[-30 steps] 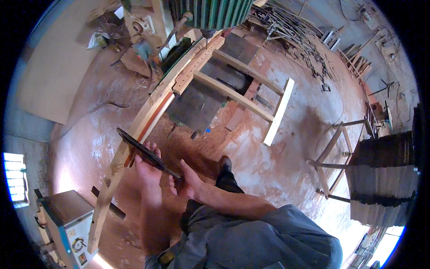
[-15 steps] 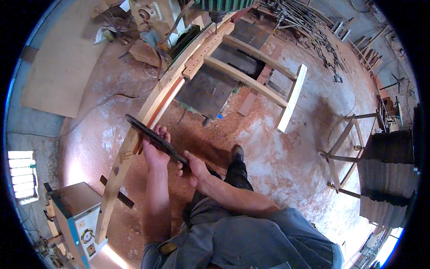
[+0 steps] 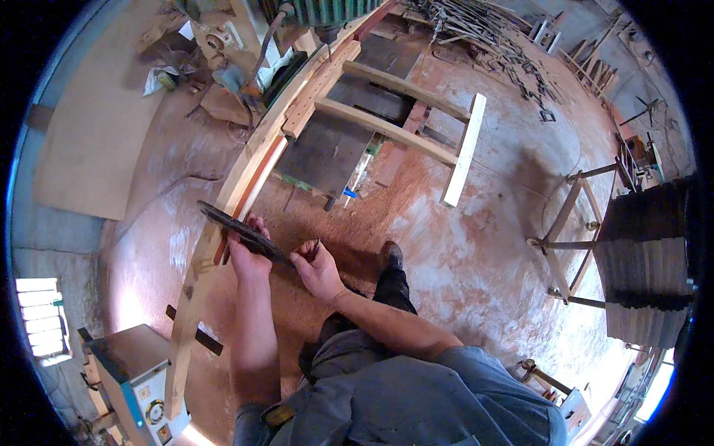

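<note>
My left hand (image 3: pixel 251 256) is closed around a long, dark, narrow bar (image 3: pixel 236 224), which lies slantwise across a pale wooden beam (image 3: pixel 253 152). A reddish strip (image 3: pixel 260 171) runs along the beam's side near that hand. Just off the bar's near end, my right hand (image 3: pixel 320 273) pinches a small, thin, dark piece (image 3: pixel 317 246), too small to name. Farther up, a drilled wooden block (image 3: pixel 320 91) sits against the beam. Two wooden rails (image 3: pixel 387 123) reach right from the block to a pale crosspiece (image 3: pixel 465 152).
A green ribbed motor housing (image 3: pixel 335 10) with a drill bit overhangs the beam at the top. Below it is a dark metal table (image 3: pixel 320 157). At lower left stands a grey machine cabinet (image 3: pixel 137 372). A stack of dark sheets (image 3: pixel 645 260) rests on a metal stand at right.
My right hand has come off the bar's near end and now pinches a small dark piece just beside it. My left hand still holds the bar. The whole view has shifted slightly.
</note>
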Motion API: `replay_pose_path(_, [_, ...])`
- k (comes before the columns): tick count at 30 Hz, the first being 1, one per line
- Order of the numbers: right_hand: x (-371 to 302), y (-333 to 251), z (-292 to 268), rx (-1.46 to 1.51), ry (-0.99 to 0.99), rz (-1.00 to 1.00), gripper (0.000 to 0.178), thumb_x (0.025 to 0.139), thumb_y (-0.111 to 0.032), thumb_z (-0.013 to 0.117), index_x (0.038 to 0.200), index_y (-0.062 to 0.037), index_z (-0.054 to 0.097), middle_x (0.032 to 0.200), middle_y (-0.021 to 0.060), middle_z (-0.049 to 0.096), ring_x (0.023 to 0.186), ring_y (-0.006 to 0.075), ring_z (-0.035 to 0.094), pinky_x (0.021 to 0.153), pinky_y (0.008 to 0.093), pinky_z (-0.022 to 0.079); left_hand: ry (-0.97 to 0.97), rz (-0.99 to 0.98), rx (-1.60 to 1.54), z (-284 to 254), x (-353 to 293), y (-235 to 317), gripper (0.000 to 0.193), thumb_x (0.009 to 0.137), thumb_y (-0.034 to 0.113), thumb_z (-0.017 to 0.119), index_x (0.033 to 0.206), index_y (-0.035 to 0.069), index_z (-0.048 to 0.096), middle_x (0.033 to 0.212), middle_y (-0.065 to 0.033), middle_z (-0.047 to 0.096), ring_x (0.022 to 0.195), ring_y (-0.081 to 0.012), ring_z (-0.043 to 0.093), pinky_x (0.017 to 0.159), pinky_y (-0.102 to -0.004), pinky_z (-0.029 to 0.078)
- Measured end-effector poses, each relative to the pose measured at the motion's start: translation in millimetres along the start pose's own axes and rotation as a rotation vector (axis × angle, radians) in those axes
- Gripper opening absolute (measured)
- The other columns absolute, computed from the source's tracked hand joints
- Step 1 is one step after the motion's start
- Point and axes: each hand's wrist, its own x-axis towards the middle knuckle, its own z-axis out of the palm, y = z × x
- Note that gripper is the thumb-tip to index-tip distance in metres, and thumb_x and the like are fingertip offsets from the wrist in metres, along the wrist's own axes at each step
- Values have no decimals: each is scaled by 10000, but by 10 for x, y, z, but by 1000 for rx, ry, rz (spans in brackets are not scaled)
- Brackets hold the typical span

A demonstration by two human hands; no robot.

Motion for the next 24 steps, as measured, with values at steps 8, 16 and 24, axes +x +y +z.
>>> replay_pose_path(8, [-34,-484,-398,-629,-595,-549,506,773,-39,652,1244,-42,466,1210,221,465,1069,323,521,829,337,475,113,171,95,204,-75,-72,230,900,266,534,992,68,604,939,-62,664,839,-188,602,777,-293,502])
replay_pose_path(16, [-300,-330,-719,345,-340,608,597,850,-384,622,1311,-58,428,1184,111,554,985,259,577,864,387,458,163,191,33,196,-88,-115,273,918,305,508,1037,74,589,941,-66,653,872,-197,593,826,-312,490])
replay_pose_path(24, [-162,-244,-442,939,-512,911,330,915,-260,554,1186,-77,514,980,85,649,883,229,611,797,399,512,185,194,6,228,-135,-53,208,933,252,502,1022,77,572,967,-111,635,861,-225,614,815,-333,520])
